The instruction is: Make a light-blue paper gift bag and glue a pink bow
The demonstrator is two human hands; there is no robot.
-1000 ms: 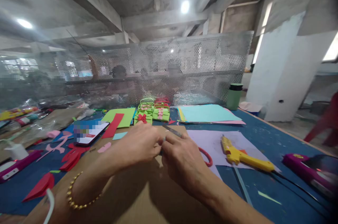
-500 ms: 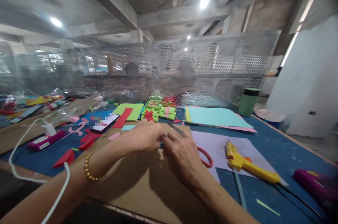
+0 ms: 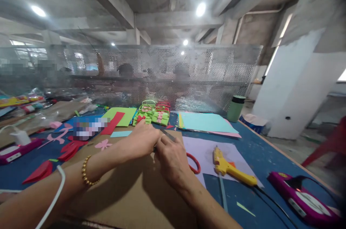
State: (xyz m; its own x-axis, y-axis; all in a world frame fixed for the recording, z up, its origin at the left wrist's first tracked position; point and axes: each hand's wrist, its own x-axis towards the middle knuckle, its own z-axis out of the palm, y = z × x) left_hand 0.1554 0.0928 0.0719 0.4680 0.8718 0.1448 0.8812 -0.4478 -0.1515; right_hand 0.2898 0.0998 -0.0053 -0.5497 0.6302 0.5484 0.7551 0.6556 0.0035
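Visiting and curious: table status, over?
Left hand, right hand close together above cardboard; any held item hidden. Red handle beside right hand. Glue gun farther right.

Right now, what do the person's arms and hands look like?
The left hand and right hand wear no gloves. A bracelet of round, shiny gold beads circles the left wrist; the right wrist has none. No sleeves show on either arm. A white cable runs across the left forearm.
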